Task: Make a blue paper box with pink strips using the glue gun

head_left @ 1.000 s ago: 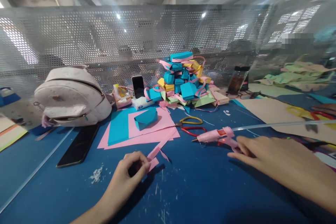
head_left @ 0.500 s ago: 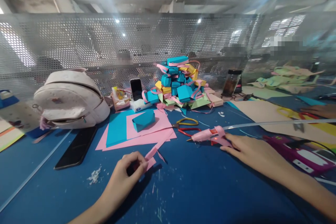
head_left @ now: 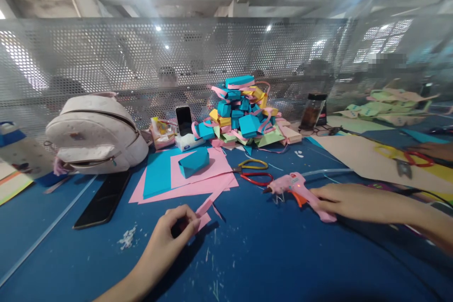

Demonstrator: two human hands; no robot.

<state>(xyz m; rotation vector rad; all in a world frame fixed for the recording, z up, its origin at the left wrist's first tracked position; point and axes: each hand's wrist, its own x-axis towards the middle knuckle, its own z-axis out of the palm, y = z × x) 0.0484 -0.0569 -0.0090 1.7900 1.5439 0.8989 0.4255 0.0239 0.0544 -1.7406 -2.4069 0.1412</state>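
Perforated metal panelling (head_left: 123, 61) crosses the upper frame behind a blue table (head_left: 269, 259). At left, a pale backpack (head_left: 97, 139) stands beside a dark phone (head_left: 103, 200). Lower centre-left, the left hand (head_left: 168, 232) pinches a pink paper strip (head_left: 204, 207) between thumb and fingers, below a folded blue paper piece (head_left: 194, 163). Scissors (head_left: 239, 169) lie mid-frame. Right of centre, a pink glue gun (head_left: 300, 188) meets the right hand (head_left: 354, 204) at its handle; whether the fingers close around it, I cannot tell.

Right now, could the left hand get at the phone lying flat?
Probably yes: only blue tabletop and low white scraps lie between the left hand and the phone. The hand's fingers pinch a pink strip, though, so they'd likely have to let go first.
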